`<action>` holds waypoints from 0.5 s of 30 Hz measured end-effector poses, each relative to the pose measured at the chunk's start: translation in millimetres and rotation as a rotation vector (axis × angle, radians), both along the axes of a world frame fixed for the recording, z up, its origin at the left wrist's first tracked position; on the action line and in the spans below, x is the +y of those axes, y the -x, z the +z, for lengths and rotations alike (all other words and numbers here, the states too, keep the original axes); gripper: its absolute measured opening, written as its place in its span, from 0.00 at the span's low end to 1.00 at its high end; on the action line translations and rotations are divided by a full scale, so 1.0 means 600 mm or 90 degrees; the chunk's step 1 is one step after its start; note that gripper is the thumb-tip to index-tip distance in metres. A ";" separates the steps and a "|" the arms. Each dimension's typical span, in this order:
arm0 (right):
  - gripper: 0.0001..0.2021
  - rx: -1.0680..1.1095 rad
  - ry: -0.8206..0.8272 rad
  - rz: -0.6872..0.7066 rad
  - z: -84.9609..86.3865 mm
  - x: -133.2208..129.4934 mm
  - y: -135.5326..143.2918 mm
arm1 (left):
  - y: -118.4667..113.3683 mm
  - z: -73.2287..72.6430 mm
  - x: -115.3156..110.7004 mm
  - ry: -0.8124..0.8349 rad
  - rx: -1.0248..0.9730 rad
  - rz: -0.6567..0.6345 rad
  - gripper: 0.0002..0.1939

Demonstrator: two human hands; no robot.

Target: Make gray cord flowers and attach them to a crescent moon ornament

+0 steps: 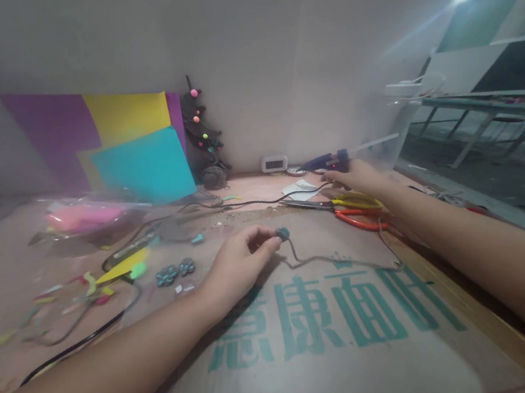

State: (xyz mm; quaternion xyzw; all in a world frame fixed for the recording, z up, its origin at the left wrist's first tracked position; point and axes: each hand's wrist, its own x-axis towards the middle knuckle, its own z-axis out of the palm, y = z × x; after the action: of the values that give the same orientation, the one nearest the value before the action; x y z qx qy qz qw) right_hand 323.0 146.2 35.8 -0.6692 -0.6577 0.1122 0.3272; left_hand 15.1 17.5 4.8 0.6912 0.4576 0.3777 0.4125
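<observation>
My left hand (247,257) is closed in a pinch over the cardboard, thumb and fingertips on a small teal-blue piece (283,234). From that piece a thin grey cord (324,258) runs right across the board. At the back right, my right hand (348,178) is closed around the lower part of a dark blue hot glue gun (325,162); its fingers are partly hidden. A pale glue stick (375,143) sticks out of the gun's rear, and a small red light shows on its body. Orange-handled scissors (360,218) and a yellow-handled tool (357,201) lie below my right wrist.
Small teal beaded pieces (174,272) lie left of my left hand. Colourful scraps (100,286) and a black cable (89,339) are farther left. Behind stand coloured sheets (143,170), a dark decorated little tree (204,139) and a white digital clock (274,163).
</observation>
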 end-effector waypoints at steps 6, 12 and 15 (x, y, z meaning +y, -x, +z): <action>0.20 0.064 0.013 0.032 0.025 -0.062 0.030 | 0.001 -0.011 0.004 -0.031 -0.002 -0.002 0.11; 0.13 0.073 -0.061 0.121 -0.006 -0.177 0.077 | 0.003 -0.005 0.000 -0.032 0.012 0.000 0.11; 0.10 0.060 -0.066 0.152 -0.026 -0.217 0.088 | 0.003 -0.002 -0.002 -0.040 0.025 0.007 0.10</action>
State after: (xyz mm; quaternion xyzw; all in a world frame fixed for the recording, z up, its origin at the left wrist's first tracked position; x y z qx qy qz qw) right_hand 270.3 15.7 20.1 -0.5621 -0.7216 0.1473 0.3763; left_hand 13.4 16.5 3.8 0.7086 0.4573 0.3801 0.3797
